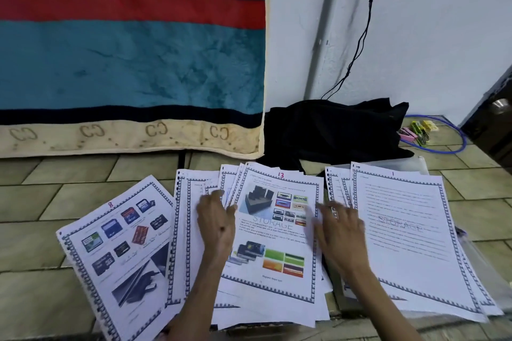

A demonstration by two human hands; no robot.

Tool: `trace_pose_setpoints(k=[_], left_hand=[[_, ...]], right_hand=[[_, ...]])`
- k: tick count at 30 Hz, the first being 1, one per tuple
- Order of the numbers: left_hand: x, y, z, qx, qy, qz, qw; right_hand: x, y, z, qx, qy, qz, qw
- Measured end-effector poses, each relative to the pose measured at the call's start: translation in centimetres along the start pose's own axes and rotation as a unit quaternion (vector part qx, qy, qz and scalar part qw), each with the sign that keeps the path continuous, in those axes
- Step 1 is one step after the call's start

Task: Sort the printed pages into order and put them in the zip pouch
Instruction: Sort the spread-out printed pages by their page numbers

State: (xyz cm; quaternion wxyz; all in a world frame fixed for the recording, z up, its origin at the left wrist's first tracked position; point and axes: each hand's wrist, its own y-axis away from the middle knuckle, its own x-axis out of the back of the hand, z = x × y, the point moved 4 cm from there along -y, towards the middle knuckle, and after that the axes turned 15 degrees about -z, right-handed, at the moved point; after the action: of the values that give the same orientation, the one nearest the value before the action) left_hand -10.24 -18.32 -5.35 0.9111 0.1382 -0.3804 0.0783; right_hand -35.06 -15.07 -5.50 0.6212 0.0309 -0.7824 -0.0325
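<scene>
Head view, downward, close over floor (41, 271)

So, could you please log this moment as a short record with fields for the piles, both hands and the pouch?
left pile: page 8 on top
middle pile: page 13 on top
right pile: page 1 on top, lying on the clear zip pouch
left hand: fingers spreading the sheets beside page 13
right hand: open, blurred, at page 13's right edge
floor: tiled
</scene>
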Motion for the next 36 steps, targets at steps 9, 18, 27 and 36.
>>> trace_pose_setpoints(k=[9,18,27,36], left_hand=[[0.2,-0.7,0.0,0.039,0.085,-0.115,0.989],[0.9,-2.0,-1.5,0.057,0.267,-0.186,0.944],[-0.7,-1.1,0.2,0.106,0.495,-0.345,0.79],[-1.1,-0.8,-0.8,0.126,0.514,-0.348,0.774]], right_hand=[[-1.5,-2.5,-0.2,-0.139,-0.445,-0.071,0.882],[0.9,-2.8,2.6,-0.111,-0.455,-0.01,0.883],[2.2,-1.1,-7.1,-0.01,-0.319,-0.101,0.942],[3.1,-1.6,-7.0,-0.011,-0.444,-0.141,0.885]])
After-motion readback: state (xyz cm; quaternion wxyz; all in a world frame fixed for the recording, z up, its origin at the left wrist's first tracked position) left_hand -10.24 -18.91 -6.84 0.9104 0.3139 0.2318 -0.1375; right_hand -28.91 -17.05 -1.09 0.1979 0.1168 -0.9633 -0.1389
